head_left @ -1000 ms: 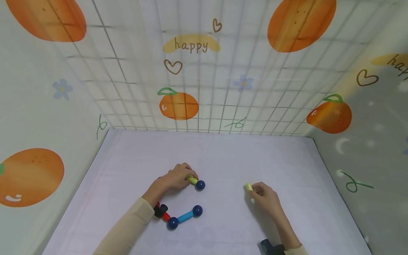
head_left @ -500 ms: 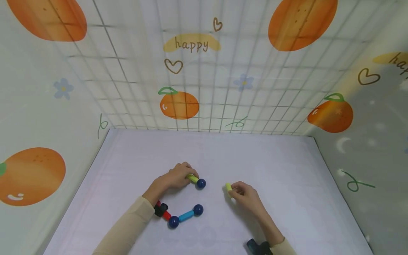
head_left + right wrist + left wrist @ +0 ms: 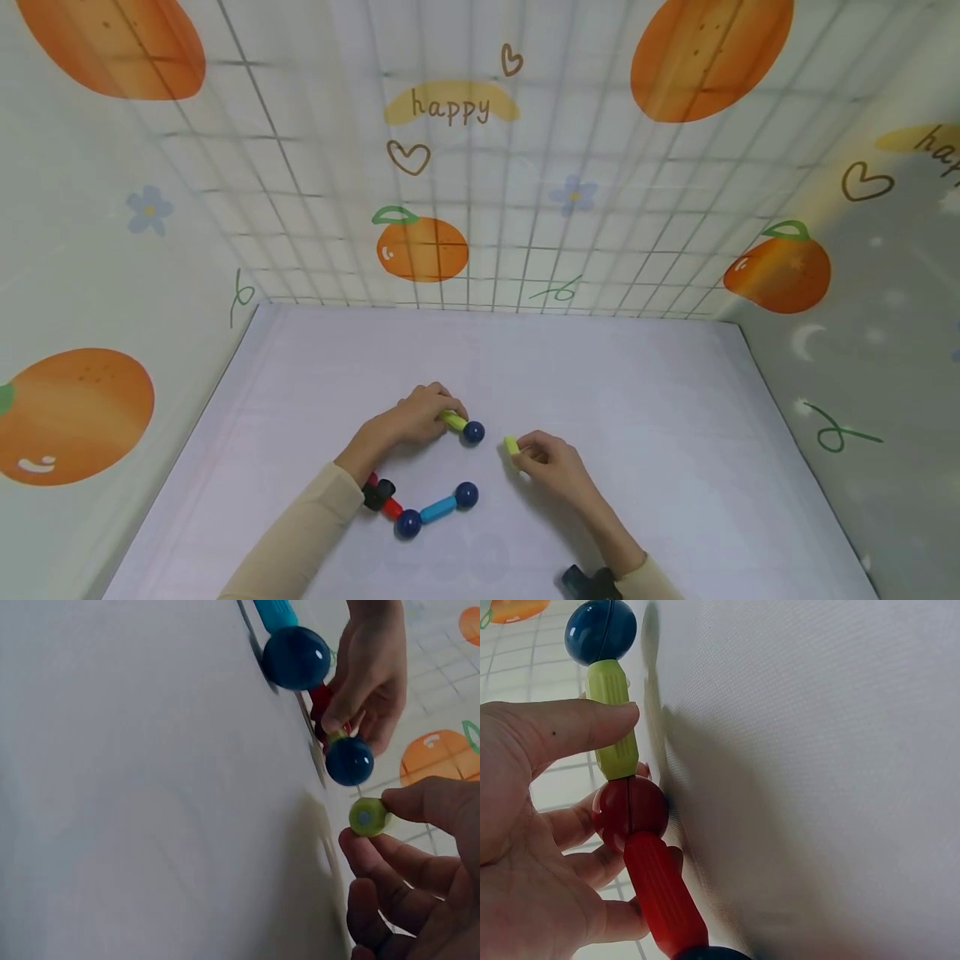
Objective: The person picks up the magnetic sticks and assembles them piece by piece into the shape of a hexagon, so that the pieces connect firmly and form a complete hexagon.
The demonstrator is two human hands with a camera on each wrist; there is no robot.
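Observation:
My left hand [image 3: 420, 415] grips a yellow-green magnetic rod [image 3: 611, 690], its thumb lying across it in the left wrist view. A dark blue ball [image 3: 473, 432] sits on the rod's far end, and a red ball [image 3: 630, 814] joins its other end to a red rod [image 3: 664, 892]. The fingers lie behind these pieces. My right hand [image 3: 557, 471] pinches a second yellow-green rod [image 3: 512, 445] between thumb and fingertips. This rod's grey end [image 3: 364, 818] shows in the right wrist view, close to the blue ball [image 3: 349, 760] but apart from it.
Nearer on the white table [image 3: 675, 400], a light blue rod [image 3: 438, 509] links two dark blue balls, and a red rod [image 3: 392, 508] runs under the left wrist's black camera [image 3: 377, 495]. A printed curtain [image 3: 480, 167] over a wire grid closes the back.
My right hand has moved left with its yellow-green rod, from well right of the blue ball to close beside it. The left hand and its pieces have stayed almost still.

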